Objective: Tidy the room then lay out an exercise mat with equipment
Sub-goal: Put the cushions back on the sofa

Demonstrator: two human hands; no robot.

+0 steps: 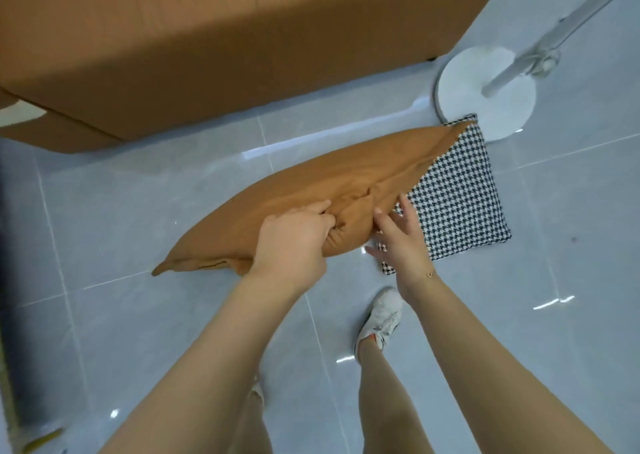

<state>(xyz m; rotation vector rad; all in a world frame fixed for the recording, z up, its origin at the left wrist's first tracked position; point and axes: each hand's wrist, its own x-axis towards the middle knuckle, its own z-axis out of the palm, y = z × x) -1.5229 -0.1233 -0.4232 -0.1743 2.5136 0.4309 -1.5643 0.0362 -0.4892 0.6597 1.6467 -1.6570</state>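
On the grey tiled floor (138,211) in front of the sofa (207,37), a person bends over two cushions. The left hand (294,242) has its fingers curled into the tan cushion (294,190), bunching the fabric near its lower edge and holding it. The tan cushion lies at a slant, one pointed corner touching the floor at the left and the other rising toward the upper right, where it overlaps the checked cushion (457,204).

The right hand (401,242) is spread, fingers straight and apart, gripping nothing. Its fingertips rest against the fold of the tan cushion and the near edge of the checked cushion. A thin bracelet (429,274) sits on that wrist.

The checked cushion, in a black and white houndstooth weave, lies flat on the tiles, its far corner just touching the round white base (485,93) of a stand. A white pole (554,37) rises from that base toward the upper right.

Below the hands a white shoe (381,318) stands on the floor between the two forearms. At the far left edge a dark rolled thing (20,315) lies along the floor; I cannot tell what it is.
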